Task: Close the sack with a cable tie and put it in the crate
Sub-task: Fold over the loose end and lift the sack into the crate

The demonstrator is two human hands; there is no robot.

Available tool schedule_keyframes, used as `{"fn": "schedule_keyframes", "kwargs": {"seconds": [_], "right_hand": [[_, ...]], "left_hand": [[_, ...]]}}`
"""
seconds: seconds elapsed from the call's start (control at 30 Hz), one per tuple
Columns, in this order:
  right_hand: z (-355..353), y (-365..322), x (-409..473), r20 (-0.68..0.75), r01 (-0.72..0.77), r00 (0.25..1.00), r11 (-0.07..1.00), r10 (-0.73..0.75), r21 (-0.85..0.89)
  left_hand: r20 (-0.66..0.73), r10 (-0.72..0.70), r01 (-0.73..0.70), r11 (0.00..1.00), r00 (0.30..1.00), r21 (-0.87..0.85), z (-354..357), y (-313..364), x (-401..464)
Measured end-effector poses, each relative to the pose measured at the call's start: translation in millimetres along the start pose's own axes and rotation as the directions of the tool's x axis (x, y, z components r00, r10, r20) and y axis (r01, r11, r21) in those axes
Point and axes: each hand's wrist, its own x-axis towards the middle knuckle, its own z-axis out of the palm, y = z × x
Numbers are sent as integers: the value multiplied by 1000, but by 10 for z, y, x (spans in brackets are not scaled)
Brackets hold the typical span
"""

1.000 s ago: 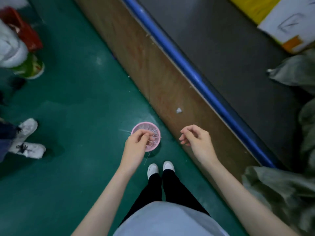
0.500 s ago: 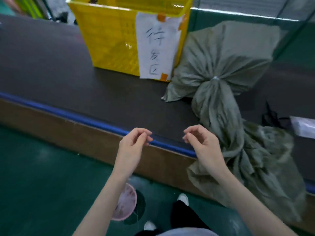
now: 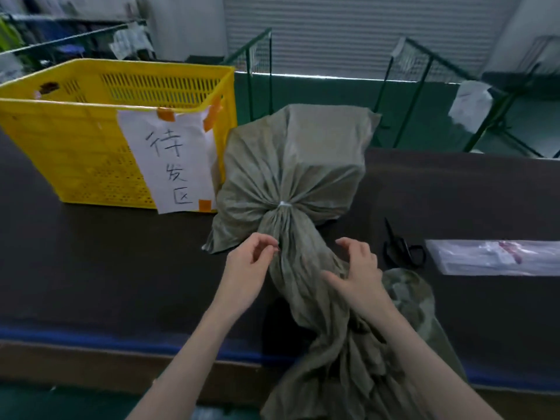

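Note:
A grey-green sack (image 3: 291,165) lies on the dark table (image 3: 106,262), its gathered neck (image 3: 303,286) running toward me and hanging over the edge. A white cable tie (image 3: 284,204) circles the neck, and a thin pale strip runs down from it. My left hand (image 3: 250,268) pinches thumb and forefinger at the lower end of that strip, against the left side of the neck. My right hand (image 3: 356,272) rests on the right side of the neck with fingers spread. The yellow crate (image 3: 75,147) stands just left of the sack, open at the top.
A white paper label (image 3: 169,165) is taped to the crate's front. Black scissors (image 3: 403,250) and a clear plastic packet (image 3: 491,257) lie to the right of the sack. More crumpled green fabric (image 3: 409,298) sits behind my right wrist. Green wire racks (image 3: 424,95) stand beyond the table.
My view swung up from the floor and pink basket to the table. Both hands rose and moved forward to the sack's neck; the right hand's fingers spread apart.

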Motion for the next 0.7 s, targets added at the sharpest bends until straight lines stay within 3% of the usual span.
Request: {"fn": "schedule_keyframes", "kwargs": {"seconds": [0.1, 0.23, 0.37, 0.47, 0.7], "right_hand": [[34, 232, 127, 160, -63, 984, 991, 82, -118], [116, 514, 236, 349, -122, 916, 966, 198, -227], [256, 621, 331, 410, -144, 879, 955, 244, -260], [399, 640, 374, 416, -175, 864, 944, 283, -279], [698, 618, 311, 327, -235, 886, 927, 328, -293]], "left_hand": [[145, 132, -166, 953, 981, 252, 190, -127, 195], [476, 224, -495, 648, 850, 579, 309, -272, 389], [715, 101, -698, 346, 692, 627, 387, -383, 636], [773, -27, -757, 185, 634, 627, 439, -470, 766], [815, -140, -821, 25, 563, 571, 457, -704, 946]]}}
